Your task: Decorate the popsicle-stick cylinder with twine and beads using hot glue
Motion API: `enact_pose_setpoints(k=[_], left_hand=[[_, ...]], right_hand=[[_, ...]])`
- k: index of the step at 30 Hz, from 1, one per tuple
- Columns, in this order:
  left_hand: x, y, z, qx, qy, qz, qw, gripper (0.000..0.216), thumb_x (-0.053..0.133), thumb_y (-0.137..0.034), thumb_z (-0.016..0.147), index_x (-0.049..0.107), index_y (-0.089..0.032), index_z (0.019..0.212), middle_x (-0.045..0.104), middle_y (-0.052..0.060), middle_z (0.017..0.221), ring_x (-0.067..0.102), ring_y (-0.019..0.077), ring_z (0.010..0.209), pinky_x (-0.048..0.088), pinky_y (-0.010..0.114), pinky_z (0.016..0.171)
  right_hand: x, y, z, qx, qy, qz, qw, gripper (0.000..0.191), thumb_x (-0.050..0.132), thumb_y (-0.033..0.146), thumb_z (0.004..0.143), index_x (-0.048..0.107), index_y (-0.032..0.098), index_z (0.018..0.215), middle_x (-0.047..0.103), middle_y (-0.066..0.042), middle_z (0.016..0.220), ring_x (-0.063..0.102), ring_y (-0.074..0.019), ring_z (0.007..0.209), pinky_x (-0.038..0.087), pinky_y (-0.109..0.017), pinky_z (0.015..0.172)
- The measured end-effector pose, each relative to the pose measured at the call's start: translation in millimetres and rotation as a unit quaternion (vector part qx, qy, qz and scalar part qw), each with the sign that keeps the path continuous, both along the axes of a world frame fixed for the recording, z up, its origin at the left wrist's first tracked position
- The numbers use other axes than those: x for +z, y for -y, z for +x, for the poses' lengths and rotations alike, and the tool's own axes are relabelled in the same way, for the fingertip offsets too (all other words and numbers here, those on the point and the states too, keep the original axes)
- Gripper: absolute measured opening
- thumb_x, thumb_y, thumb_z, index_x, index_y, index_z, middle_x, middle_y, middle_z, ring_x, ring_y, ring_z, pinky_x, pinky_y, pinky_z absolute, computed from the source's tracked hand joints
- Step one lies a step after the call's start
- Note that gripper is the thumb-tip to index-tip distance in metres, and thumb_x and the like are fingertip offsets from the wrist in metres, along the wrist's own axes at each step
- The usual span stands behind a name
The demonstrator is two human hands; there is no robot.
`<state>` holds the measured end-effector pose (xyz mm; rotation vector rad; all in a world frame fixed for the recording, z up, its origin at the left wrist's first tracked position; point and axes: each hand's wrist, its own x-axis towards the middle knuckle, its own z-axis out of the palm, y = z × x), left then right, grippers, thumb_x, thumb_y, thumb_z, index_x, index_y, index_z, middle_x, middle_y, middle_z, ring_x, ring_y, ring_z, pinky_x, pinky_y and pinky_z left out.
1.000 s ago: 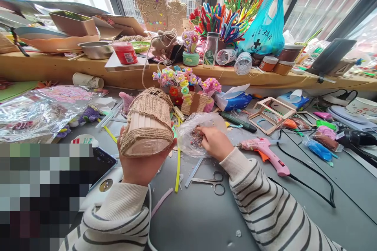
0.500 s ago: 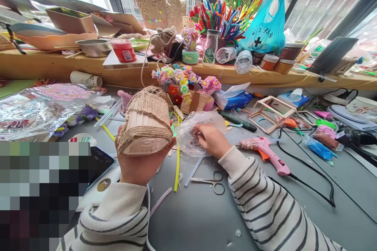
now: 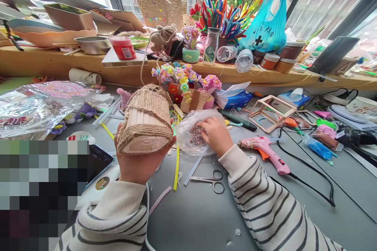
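Observation:
My left hand [image 3: 140, 165] is wrapped from below round a twine-wrapped cup [image 3: 149, 119]. Pale wooden sticks show between the bands of twine. The cup lies tilted, its clear round base facing me. To its right, my right hand [image 3: 217, 133] reaches into a crumpled clear plastic bag [image 3: 188, 119]. Small reddish-brown beads [image 3: 196, 135] lie in the bag. The fingers are bent together over the beads; what is between the tips is too small to make out. Small scissors [image 3: 210, 180] and a clear glue stick [image 3: 193, 170] lie just in front of the bag.
A pink glue gun [image 3: 272, 155] with a black cord lies right of my right hand. Behind the bag stand pipe-cleaner flowers [image 3: 179, 76] and a blue tissue pack [image 3: 234, 98]. A phone [image 3: 100, 160] lies at left. Jars and a turquoise bag [image 3: 266, 27] crowd the ledge.
My right hand has shifted slightly up and right within the bag, and more of the beads now show. My left hand keeps the cup in nearly the same place.

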<state>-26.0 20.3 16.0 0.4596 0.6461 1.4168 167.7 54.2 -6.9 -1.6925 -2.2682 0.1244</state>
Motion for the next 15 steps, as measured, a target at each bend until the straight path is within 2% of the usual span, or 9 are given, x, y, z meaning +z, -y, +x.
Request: enact_pose_setpoints(k=[2,5,15], left_hand=[[-0.6,0.0,-0.3,-0.002,-0.003,0.002,1.0,0.049,0.046,-0.061,0.072,0.06,-0.029,0.108,0.067,0.006,0.097,0.057,0.0238,0.083,0.055,0.037,0.065],[-2.5,0.0,-0.7,-0.004,0.002,0.007,1.0,0.048,0.046,-0.06,0.073,0.06,-0.03,0.107,0.067,0.005,0.101,0.058,0.0233,0.085,0.056,0.037,0.067],[-4.2,-1.1,0.3,-0.022,0.031,0.016,0.999,0.051,0.047,-0.061,0.072,0.06,-0.028,0.109,0.067,0.008,0.1,0.06,0.0261,0.088,0.057,0.039,0.064]], right_hand=[[1.6,-2.6,-7.0,-0.02,0.023,-0.016,0.999,0.02,0.049,0.024,0.087,0.062,0.016,0.1,0.062,-0.008,0.104,0.054,-0.0184,0.102,0.046,-0.037,0.087],[2.2,-7.3,-14.8,-0.042,0.051,-0.045,0.997,0.023,0.05,0.033,0.088,0.058,0.017,0.102,0.059,-0.006,0.109,0.057,-0.0155,0.096,0.049,-0.037,0.083],[-3.5,-16.4,-16.7,-0.068,0.061,-0.067,0.994,0.03,0.05,0.035,0.087,0.055,0.017,0.11,0.057,-0.007,0.113,0.057,-0.0167,0.097,0.049,-0.039,0.083]])
